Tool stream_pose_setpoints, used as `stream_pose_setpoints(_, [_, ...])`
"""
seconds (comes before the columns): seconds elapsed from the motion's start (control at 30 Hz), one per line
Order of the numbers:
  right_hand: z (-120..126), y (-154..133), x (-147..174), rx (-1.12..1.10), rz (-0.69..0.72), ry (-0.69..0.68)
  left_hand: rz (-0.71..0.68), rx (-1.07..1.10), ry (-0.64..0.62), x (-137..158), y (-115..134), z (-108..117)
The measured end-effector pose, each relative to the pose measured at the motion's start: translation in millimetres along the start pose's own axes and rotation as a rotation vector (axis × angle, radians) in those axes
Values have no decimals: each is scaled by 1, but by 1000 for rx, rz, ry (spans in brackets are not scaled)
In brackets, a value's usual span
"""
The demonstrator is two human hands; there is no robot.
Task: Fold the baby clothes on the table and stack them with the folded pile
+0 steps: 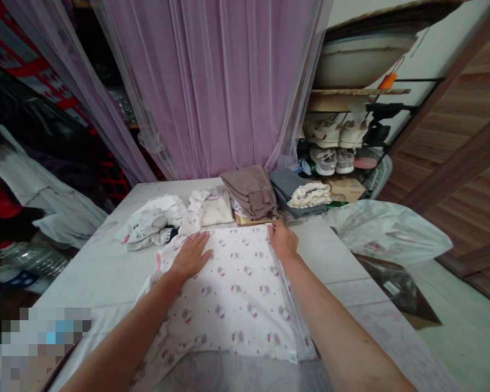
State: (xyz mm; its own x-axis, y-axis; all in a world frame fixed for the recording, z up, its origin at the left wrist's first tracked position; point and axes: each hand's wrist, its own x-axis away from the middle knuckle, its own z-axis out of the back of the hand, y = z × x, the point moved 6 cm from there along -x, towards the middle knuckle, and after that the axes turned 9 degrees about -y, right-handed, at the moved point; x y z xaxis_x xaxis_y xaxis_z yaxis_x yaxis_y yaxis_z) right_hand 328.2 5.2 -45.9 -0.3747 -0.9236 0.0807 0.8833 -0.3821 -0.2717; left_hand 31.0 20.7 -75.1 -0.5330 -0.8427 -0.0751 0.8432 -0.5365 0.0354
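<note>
Spread on the table [93, 267] right before us, at the centre of our clock, is the shirt [237, 305]. Our left hand [191, 253] rests flat on it between ten and eleven o'clock, fingers laid out; our right hand [283, 239] pinches its corner at one o'clock.

We judge it light, soft and limp, neither slippery nor fragile, though quick to wrinkle and skew if pulled from one point. We would take it by the corners at one and five o'clock, gathering what seems a second layer along the three o'clock side, with a flat palm steadying the middle.

Counting around it, we find one white heap [159, 218] at about eleven, its pieces too tangled to number; one cream cloth [216, 211] at twelve; one brown garment [251, 190] just past twelve; one grey garment [283, 188] at one, with one frilled cloth [310, 195] on it. Between one and two, four shoes [325, 133] show; towards three, one plastic bag [392, 228].
</note>
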Motion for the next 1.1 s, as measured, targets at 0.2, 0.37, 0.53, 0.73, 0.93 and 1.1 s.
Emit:
stream_pose_setpoints(0.2, [14, 2, 6, 30, -18, -18, 45, -4, -8, 1, 3, -2])
stream_pose_setpoints(0.37, [8, -61, 56, -33, 267, 88, 23, -9, -26, 1, 5, 0])
stream_pose_setpoints(0.53, [-47, -131, 88, -40, 624, -183, 8, -29, -78, 0, 7, 2])
stream_pose_setpoints(0.73, [-42, -63, 60, 63, 426, -221, 10, -18, -46, -2, 4, 0])
stream_pose_setpoints(0.93, [-18, -10, 48, 107, 267, -202, 20, -15, -51, -4, 3, -3])
stream_pose_setpoints(1.1, [-22, -61, 97, 35, 351, -126, 36, -6, -83, -5, 4, -1])
